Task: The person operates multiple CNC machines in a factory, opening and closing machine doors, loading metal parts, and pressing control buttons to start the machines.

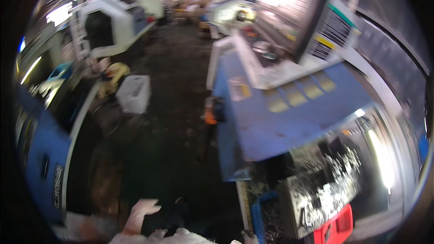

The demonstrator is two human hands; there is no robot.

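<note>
My left hand [146, 206] is low in the view, left of the middle, over the dark floor. Its fingers are apart and nothing shows in it. At the bottom edge, right of the middle, a blurred greyish shape that looks like part of my right hand [249, 236] is beside a blue plastic basket [257, 215]. Its fingers cannot be made out. A red plastic basket [339, 225] is farther right, in front of a machine bay with shiny, wet-looking metal surfaces [325, 196].
A blue and white machine housing [271, 125] stands on the right, an orange and black object [211, 115] at its side. A white bin [135, 95] and a yellow stool-like object [117, 74] stand left of the dark aisle [169, 108]. Another blue machine [47, 159] lines the left.
</note>
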